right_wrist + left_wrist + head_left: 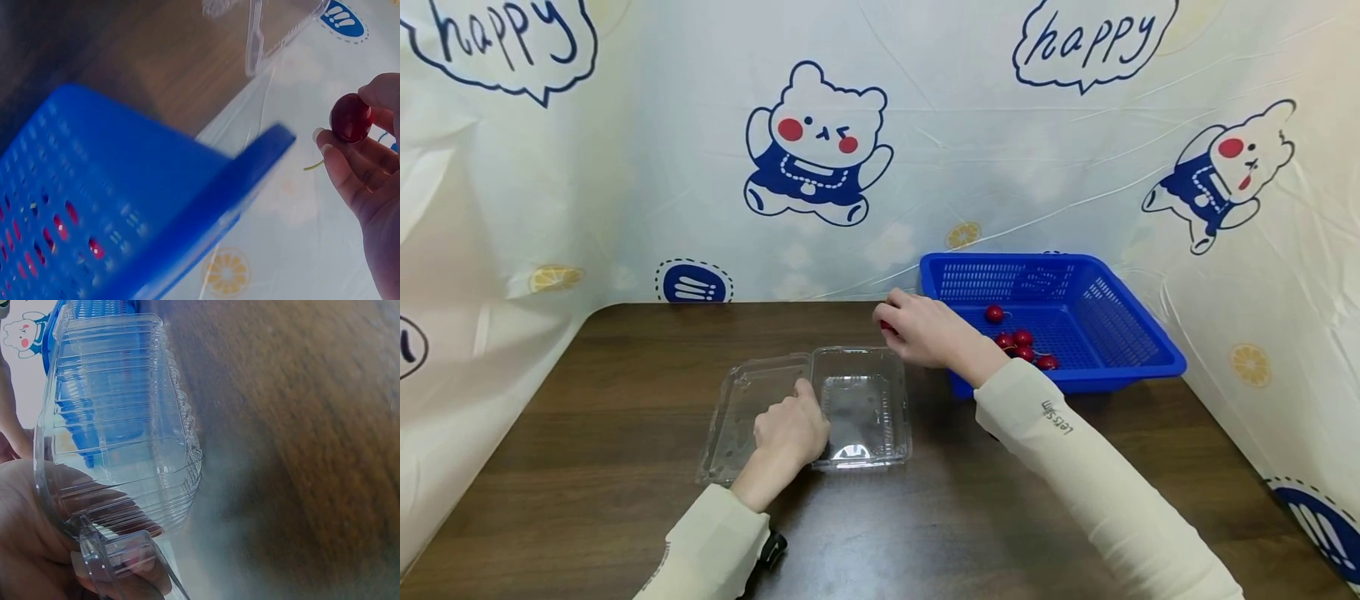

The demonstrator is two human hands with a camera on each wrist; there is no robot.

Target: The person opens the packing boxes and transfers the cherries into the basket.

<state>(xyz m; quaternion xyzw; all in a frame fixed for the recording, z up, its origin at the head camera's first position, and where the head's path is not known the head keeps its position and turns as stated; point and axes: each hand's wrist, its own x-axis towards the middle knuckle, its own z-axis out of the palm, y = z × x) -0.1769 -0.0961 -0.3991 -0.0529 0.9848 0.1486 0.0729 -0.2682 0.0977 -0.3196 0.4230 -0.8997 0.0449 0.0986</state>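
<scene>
A dark red cherry (351,118) with a green stem is pinched between the thumb and fingers of my right hand (925,331), which is raised by the left rim of a blue basket (1108,333). More cherries (1022,353) lie inside that basket. To its left, a clear plastic clamshell box (859,417) stands open on the table, its lid (737,408) laid out leftward. My left hand (792,427) grips the box at the fold between lid and base; in the left wrist view its fingertips (150,575) show through the plastic.
The brown wooden table (587,467) ends at the back against a pale printed sheet (700,167), which also rises on both sides. The basket's raised wall stands between the right forearm and the back sheet.
</scene>
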